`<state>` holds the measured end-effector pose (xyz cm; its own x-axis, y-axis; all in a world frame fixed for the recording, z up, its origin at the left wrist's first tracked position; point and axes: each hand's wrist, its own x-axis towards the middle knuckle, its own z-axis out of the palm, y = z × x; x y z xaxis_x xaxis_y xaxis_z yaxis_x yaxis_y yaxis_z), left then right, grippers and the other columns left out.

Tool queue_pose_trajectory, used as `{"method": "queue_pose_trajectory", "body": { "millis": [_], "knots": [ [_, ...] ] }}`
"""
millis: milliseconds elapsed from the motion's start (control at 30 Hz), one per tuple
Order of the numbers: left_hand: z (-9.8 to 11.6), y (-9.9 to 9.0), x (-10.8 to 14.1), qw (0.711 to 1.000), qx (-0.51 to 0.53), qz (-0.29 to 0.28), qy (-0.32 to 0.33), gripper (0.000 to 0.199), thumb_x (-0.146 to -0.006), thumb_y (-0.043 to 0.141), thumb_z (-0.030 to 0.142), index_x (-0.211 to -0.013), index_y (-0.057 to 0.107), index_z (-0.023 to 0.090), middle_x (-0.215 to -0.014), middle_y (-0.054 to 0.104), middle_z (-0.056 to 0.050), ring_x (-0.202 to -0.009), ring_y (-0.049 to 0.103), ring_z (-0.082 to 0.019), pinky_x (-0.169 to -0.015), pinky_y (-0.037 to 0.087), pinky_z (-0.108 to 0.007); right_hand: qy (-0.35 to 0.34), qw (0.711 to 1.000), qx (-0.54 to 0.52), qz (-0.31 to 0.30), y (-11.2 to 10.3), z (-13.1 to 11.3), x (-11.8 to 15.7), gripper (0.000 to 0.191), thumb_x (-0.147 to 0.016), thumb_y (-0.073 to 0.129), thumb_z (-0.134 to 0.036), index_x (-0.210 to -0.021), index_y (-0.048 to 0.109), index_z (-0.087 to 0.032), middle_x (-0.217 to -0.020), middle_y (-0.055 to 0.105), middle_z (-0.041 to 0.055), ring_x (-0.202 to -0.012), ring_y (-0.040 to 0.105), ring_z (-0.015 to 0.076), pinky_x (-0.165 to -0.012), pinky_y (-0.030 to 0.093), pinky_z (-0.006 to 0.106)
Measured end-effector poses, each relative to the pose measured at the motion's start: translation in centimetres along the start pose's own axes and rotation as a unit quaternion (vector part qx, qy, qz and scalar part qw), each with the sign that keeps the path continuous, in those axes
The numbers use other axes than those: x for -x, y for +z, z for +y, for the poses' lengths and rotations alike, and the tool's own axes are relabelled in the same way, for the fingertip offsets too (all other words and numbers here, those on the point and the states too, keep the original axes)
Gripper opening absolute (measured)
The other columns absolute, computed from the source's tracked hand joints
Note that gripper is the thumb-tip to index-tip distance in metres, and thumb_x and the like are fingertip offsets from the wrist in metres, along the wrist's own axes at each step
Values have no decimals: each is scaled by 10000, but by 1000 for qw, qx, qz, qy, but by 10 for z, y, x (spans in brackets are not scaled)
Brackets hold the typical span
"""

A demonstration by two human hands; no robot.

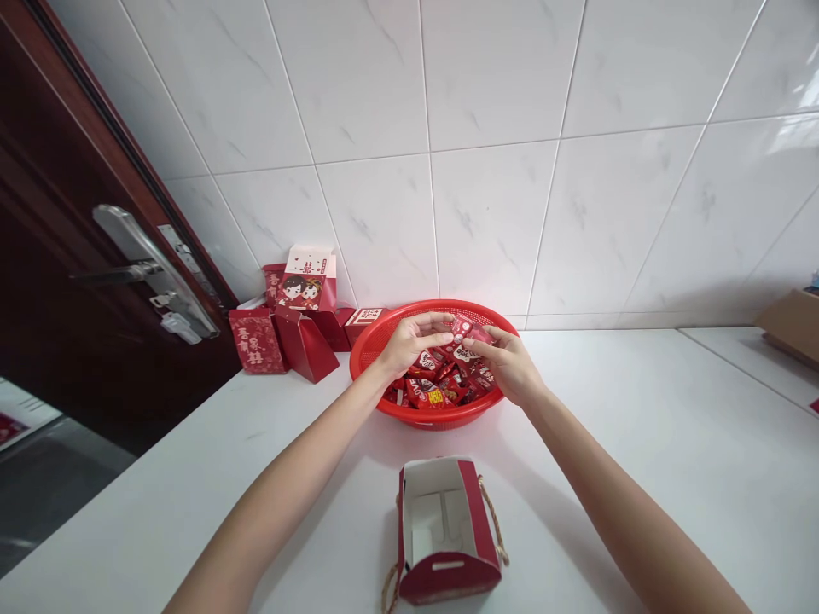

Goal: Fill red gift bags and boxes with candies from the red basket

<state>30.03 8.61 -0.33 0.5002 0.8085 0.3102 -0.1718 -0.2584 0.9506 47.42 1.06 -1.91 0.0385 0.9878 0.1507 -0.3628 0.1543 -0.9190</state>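
Note:
A red plastic basket [368, 375] stands on the white table, with several red candy packets [430, 394] lying in it. Over its middle, both hands pinch one small red candy packet [466, 331] that has white lettering. My left hand [415, 341] grips its left side between thumb and fingers. On the right side, my right hand [508, 362] holds it the same way. Nearer to me lies an open dark-red gift box [451, 580] with a white inside and twisted rope handles. Nothing shows inside this box.
Several red gift boxes [307, 345] crowd against the tiled wall [371, 213] on the left. Beyond the table's left edge is a dark door with a metal handle [157, 269] and keys. A cardboard box [793, 328] sits at the far right of the white table [614, 409].

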Motion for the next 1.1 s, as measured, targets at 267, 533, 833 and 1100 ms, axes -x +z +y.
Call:
{"method": "queue_pose_trajectory", "body": {
  "millis": [267,533,833,1100],
  "knots": [
    [11,-13,3,996,-73,-52,-6,386,-697,831,281,-1067,782,183,-1111,789,-95,-1093,712,-266,-952,555,-385,-27,999,-20,23,2,2,0,396,-626,910,-446,-895,731,-219,-829,758,23,-787,705,233,-756,565,362],
    [35,-47,28,894,-326,-291,-98,555,-600,659,52,-1069,822,302,-1172,785,-10,-1162,698,-263,-981,529,-305,-27,997,-63,30,4,-1,1,367,-619,930,-366,-905,756,-218,-917,789,51,-886,738,273,-834,595,406],
    [19,-32,29,905,-370,-207,-51,188,-753,773,331,-920,811,252,-860,784,-26,-811,704,-234,-741,483,-261,-13,993,-77,83,8,-7,4,357,-564,942,-402,-767,728,-201,-811,773,44,-869,750,296,-806,621,414],
    [5,-29,21,933,-353,-61,-37,262,-832,669,470,-729,684,230,-694,658,-2,-717,597,-231,-697,422,-302,18,996,-69,46,8,-10,5,340,-592,923,-386,-809,738,-200,-918,792,79,-994,740,329,-818,629,431]
  ]
}}
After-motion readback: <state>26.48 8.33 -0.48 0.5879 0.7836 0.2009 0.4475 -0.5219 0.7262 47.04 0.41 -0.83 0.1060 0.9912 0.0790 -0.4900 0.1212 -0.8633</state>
